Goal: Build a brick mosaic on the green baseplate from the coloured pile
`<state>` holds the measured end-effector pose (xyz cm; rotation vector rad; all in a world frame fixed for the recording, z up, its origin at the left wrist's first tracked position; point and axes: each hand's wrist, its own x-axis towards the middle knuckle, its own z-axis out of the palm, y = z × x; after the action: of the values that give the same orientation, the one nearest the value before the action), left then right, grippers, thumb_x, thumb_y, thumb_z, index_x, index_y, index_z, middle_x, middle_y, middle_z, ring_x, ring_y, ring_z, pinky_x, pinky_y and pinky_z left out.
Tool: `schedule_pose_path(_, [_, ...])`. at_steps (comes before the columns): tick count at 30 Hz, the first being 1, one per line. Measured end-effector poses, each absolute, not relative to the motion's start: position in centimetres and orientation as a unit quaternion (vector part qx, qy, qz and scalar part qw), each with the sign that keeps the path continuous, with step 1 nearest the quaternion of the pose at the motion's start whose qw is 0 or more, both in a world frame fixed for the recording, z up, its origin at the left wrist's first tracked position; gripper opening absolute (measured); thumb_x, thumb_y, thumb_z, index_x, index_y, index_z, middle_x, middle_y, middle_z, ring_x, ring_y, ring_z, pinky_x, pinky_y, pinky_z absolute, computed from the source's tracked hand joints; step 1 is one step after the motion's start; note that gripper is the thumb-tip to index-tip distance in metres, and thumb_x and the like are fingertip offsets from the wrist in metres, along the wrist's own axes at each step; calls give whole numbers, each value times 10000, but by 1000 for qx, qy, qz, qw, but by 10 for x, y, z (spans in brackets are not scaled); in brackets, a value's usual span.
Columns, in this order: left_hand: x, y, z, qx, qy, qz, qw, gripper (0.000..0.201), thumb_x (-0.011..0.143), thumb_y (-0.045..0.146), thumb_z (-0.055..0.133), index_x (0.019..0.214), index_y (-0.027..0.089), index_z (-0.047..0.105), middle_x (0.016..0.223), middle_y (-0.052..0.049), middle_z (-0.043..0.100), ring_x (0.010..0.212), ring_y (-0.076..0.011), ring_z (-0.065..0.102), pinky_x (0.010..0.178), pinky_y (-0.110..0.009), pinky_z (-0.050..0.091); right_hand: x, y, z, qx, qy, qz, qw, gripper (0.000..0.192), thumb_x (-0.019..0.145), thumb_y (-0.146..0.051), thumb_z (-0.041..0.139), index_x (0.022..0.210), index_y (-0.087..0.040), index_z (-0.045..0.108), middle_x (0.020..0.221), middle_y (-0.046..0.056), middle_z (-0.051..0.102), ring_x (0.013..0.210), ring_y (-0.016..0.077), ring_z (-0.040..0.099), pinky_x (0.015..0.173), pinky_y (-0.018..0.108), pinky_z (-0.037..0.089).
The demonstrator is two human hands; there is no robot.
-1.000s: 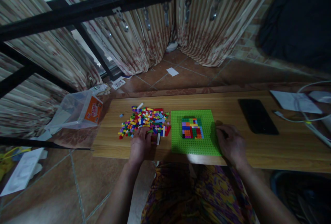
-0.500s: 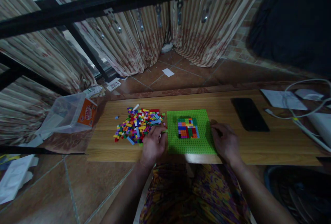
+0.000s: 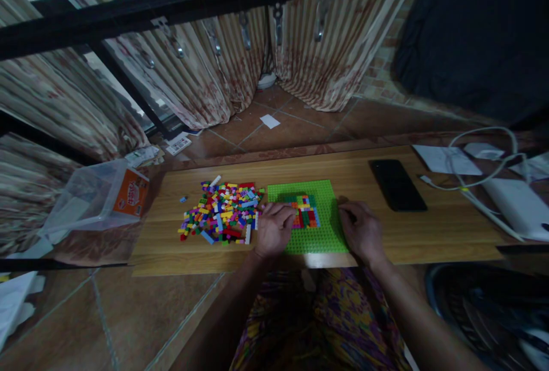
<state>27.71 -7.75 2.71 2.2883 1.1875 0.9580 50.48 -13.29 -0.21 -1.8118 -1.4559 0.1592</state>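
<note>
A green studded baseplate (image 3: 332, 228) lies on the wooden board, with a patch of multicoloured toy bricks (image 3: 309, 216) built up near its middle. My left hand (image 3: 273, 230) is over the plate's left part, fingers curled together and their tips at the left side of the patch. Whatever those fingers may hold is hidden. At the plate's right edge rests my right hand (image 3: 363, 231), also with curled fingers; its fingertips are by the edge, and I cannot tell whether they grip anything. Left of the plate spreads a pile of loose toy bricks (image 3: 227, 208).
A black phone (image 3: 398, 184) lies on the board (image 3: 156, 251) to the right, near white cables (image 3: 472, 182), paper (image 3: 444, 159) and a white box (image 3: 518, 208). A clear plastic tub (image 3: 92, 196) with an orange label stands on the left. Curtains and a dark rail are beyond.
My left hand has moved right, from beside the brick pile to over the baseplate and the built patch. My right hand stays at the plate's right edge. The whole view has shifted slightly.
</note>
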Motion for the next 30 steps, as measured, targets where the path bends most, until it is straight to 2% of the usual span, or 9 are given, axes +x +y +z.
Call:
schedule_pose_path(8, [273,-81,21,771,429,392,260,137,882,202,594,864,239,724,996,-46,672,941,-154,639,866,-325,532,505,-133,-3,-706,-579,60,403,299,919,-395,464,880,-200,687,947,107,672,891,242,633,796,383,513])
schedule_pose_path(14, [275,-84,19,727,475,407,283,127,841,159,613,937,226,663,930,-30,657,880,-151,627,812,-304,531,505,-134,-3,-713,-574,61,398,297,914,-397,474,884,-197,691,962,114,674,902,248,637,807,385,511])
schedule_pose_path(17, [278,-84,19,702,507,406,294,182,808,163,641,984,209,625,904,-24,643,805,-141,617,744,-284,529,505,-134,-2,-715,-573,62,395,293,913,-388,475,880,-192,690,956,112,674,892,246,640,806,382,509])
schedule_pose_path(24, [282,-86,16,675,533,405,311,300,756,202,702,1029,196,580,946,-36,645,788,-143,614,737,-305,529,504,-134,0,-710,-571,71,405,313,915,-414,473,874,-194,692,948,113,673,890,247,638,804,382,505])
schedule_pose_path(30, [295,-90,23,660,599,351,289,533,686,329,799,1133,182,548,971,-60,637,851,-189,625,772,-350,525,505,-133,-1,-714,-570,71,401,319,916,-413,468,872,-190,691,955,119,675,892,249,636,808,386,506])
